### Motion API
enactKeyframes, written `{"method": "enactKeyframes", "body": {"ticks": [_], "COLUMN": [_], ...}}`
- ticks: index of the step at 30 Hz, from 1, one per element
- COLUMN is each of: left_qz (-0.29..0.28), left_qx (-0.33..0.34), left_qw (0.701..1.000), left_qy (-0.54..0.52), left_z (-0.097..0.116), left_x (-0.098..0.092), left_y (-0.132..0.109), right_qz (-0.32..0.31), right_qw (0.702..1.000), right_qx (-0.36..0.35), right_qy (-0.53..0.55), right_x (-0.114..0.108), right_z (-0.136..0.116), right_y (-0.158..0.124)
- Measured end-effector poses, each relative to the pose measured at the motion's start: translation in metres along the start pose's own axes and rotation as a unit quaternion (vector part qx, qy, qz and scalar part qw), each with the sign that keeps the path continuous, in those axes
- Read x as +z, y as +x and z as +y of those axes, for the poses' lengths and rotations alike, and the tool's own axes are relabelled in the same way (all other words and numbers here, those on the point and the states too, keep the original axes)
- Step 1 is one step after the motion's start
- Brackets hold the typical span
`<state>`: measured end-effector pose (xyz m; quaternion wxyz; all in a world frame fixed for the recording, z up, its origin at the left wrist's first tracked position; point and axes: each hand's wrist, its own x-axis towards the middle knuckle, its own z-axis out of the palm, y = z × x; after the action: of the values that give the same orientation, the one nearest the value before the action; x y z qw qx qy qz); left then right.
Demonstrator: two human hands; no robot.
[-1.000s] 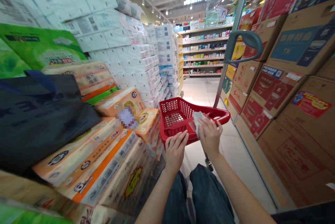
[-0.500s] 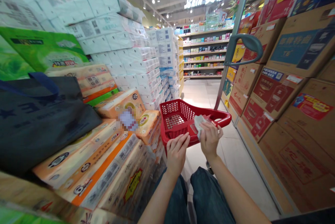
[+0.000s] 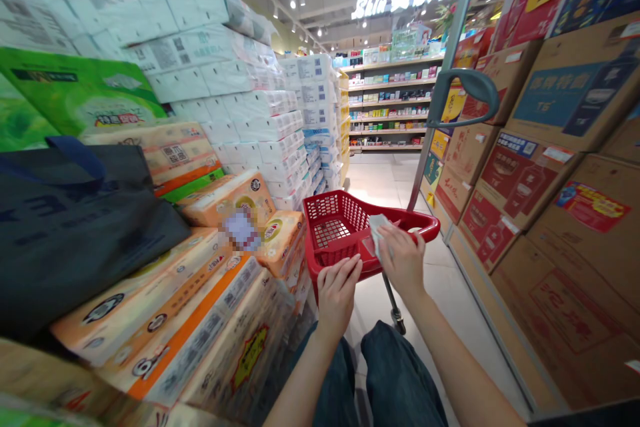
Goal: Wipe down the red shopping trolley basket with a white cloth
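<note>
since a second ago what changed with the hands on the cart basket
The right hand dipped and turned slightly, then rose back to the rim of the red plastic cart basket, keeping hold of the white wipe throughout. The left hand stayed on the near rim. Nothing was let go. The stacked tissue packs and cardboard cartons stayed in place.

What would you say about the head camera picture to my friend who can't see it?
Two bare hands are at a red shopping-cart basket in a store aisle: the right hand holds a white tissue, and the left hand rests on the rim. Stacked tissue packs stand left, cardboard cartons right.
</note>
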<state>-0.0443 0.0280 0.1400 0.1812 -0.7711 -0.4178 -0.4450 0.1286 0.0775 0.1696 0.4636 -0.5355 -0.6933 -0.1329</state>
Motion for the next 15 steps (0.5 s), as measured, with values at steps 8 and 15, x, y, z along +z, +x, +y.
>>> {"method": "enactKeyframes", "body": {"ticks": [8,15], "left_qz": [-0.009,0.002], "left_qx": [0.001,-0.003], "left_qw": [1.0,1.0], "left_qy": [-0.012,-0.006], "left_z": [-0.004,0.002], "left_x": [-0.008,-0.004], "left_y": [-0.002,-0.001], "right_qz": [-0.11,-0.028], "right_qw": [0.99,0.999], "right_qx": [-0.084,-0.011], "right_qy": [-0.005,-0.03], "right_x": [-0.015,-0.007], "right_z": [0.025,0.009], "right_y": [0.016,0.004]}}
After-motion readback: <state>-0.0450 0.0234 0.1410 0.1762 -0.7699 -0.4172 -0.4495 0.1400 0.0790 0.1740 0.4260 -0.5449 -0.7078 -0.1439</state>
